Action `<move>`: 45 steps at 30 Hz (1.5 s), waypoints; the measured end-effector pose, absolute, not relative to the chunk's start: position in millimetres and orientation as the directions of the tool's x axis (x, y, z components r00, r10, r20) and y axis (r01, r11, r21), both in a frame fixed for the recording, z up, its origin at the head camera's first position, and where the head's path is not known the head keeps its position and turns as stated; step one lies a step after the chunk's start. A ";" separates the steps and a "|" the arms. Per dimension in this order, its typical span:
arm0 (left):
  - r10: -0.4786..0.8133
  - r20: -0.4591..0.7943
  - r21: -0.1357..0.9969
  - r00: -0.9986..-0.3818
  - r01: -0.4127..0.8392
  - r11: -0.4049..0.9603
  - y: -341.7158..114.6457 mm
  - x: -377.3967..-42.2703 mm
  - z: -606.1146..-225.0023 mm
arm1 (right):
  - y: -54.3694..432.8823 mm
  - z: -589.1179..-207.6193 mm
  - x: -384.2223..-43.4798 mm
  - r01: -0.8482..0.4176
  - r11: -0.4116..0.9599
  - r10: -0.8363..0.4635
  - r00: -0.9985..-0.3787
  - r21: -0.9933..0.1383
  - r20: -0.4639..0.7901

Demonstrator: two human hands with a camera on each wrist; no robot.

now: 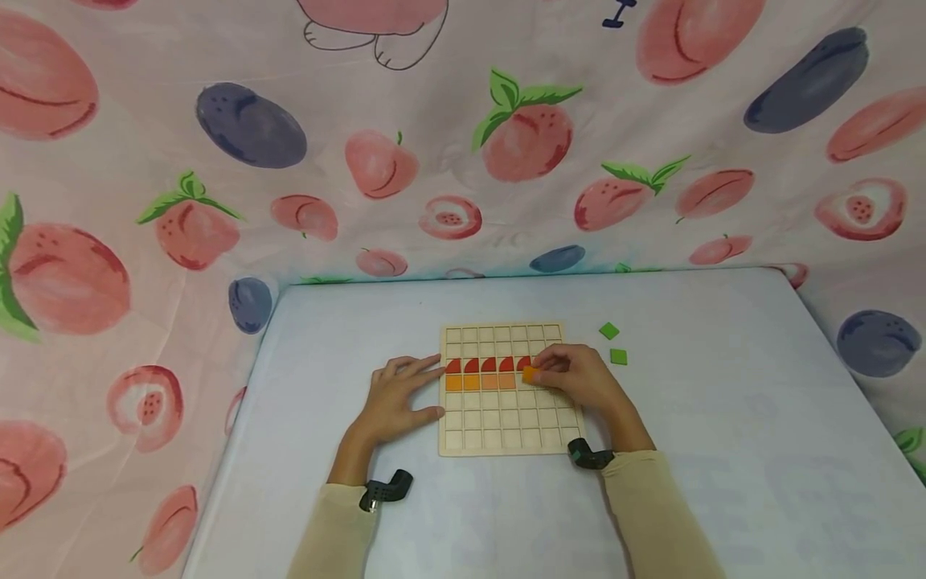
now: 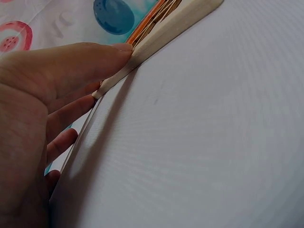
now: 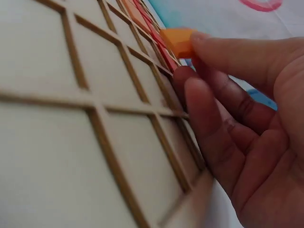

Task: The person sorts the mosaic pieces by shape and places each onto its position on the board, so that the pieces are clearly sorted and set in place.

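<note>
A wooden grid board (image 1: 499, 420) lies flat on the table. Along its left edge rest the thumb and fingertips of my left hand (image 1: 393, 406), the fingers spread and fairly straight. In the left wrist view the thumb (image 2: 85, 64) presses the board's side. My right hand (image 1: 587, 382) pinches an orange tile (image 3: 175, 42) between thumb and fingers, over the right part of the grid. Red quarter-circle pieces (image 1: 489, 365) fill a row of cells, partly hidden by that hand. Below them sit orange tiles (image 1: 463, 383) and paler orange tiles (image 1: 498, 381).
Two green tiles lie to the right of the board, a tilted one (image 1: 609, 330) farther back and a squarer one (image 1: 618, 356) nearer. A fruit-patterned cloth (image 1: 506, 217) hangs behind the white table (image 1: 347, 322). Each wrist wears a black camera mount (image 1: 387, 487).
</note>
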State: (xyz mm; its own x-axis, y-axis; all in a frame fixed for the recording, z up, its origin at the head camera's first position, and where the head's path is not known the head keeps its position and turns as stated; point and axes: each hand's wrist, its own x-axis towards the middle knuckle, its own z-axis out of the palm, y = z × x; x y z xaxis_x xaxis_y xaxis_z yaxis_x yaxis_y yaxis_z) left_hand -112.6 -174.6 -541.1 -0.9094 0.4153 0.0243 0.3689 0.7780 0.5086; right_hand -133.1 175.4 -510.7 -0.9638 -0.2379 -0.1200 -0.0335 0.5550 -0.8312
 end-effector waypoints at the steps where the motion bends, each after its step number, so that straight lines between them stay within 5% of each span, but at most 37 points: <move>1: 0.415 0.024 0.511 -0.910 0.367 0.777 -174.6 -112.5 -540.9 | 173.3 -511.9 -133.8 -0.025 0.550 -0.235 -0.964 -0.835 -0.127; 19: 0.423 0.027 0.515 -0.906 0.375 0.771 -174.7 -113.4 -541.1 | 173.6 -525.5 -139.9 0.101 0.418 -0.200 -0.959 -0.903 -0.200; 45: 0.425 0.046 0.517 -0.904 0.385 0.764 -175.1 -112.7 -540.3 | 167.0 -526.4 -140.1 0.050 0.513 -0.181 -0.970 -0.857 -0.165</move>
